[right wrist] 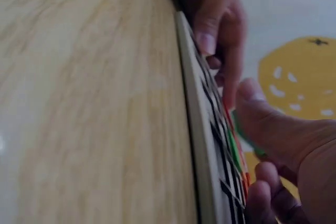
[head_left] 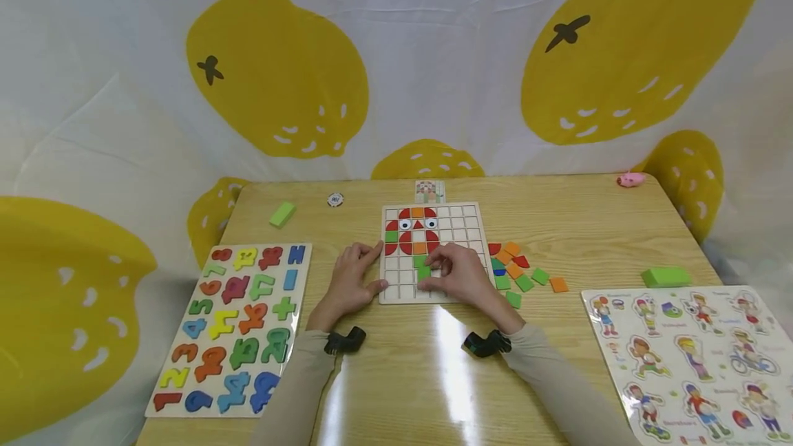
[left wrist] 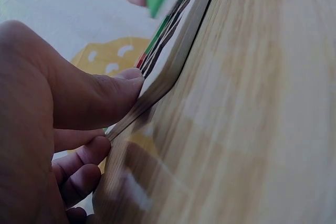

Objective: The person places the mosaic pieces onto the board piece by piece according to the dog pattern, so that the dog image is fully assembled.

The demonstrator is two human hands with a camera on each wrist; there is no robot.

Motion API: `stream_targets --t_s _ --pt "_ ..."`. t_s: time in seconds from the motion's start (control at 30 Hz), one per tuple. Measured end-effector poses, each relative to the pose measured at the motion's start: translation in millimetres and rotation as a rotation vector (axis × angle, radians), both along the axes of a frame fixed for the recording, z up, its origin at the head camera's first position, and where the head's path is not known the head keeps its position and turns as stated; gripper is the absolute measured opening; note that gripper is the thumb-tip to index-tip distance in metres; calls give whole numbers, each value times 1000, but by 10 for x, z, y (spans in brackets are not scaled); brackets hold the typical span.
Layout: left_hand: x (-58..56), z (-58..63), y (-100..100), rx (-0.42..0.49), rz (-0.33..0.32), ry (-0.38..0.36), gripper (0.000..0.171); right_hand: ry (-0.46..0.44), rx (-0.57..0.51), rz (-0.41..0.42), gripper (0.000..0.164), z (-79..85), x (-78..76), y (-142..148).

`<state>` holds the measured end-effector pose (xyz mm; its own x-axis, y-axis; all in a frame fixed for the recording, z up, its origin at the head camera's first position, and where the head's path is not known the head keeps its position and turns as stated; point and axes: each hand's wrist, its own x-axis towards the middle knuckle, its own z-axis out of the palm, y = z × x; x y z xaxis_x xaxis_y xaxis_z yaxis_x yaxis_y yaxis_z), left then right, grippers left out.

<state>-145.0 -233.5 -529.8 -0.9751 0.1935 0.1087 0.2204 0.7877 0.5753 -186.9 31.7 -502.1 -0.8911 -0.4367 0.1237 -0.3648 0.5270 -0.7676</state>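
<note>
Sleeves (head_left: 302, 377), board (head_left: 459, 234) on wooden table (head_left: 396, 380), patterned cloth (head_left: 427, 54) behind

- The left sleeve (head_left: 301, 380) was long, plain and pale beige, made of soft-looking cloth.
- The right sleeve (head_left: 560, 384) matched it in colour, with creases near its end.
- The left band (head_left: 345, 341) was black, bulky and rounded toward its inner side.
- The right band (head_left: 488, 343) was black too, with a slight shine.
- The left hand (head_left: 352, 277) and right hand (head_left: 461, 274) were bare.
</note>
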Motion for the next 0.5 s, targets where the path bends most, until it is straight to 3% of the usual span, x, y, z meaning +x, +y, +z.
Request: stream_targets --t_s 0.13,0.37,0.5 --pt "-9 -1 11 -5 0 -8 78 31 92 6 42 -28 16 -41" --pt "-19 -12 3 -12 8 -17 78 -2 47 23 25 -28 14 -16" --pt "-17 -25 6 -7 13 -27 79 19 88 8 20 -45 14 -47"
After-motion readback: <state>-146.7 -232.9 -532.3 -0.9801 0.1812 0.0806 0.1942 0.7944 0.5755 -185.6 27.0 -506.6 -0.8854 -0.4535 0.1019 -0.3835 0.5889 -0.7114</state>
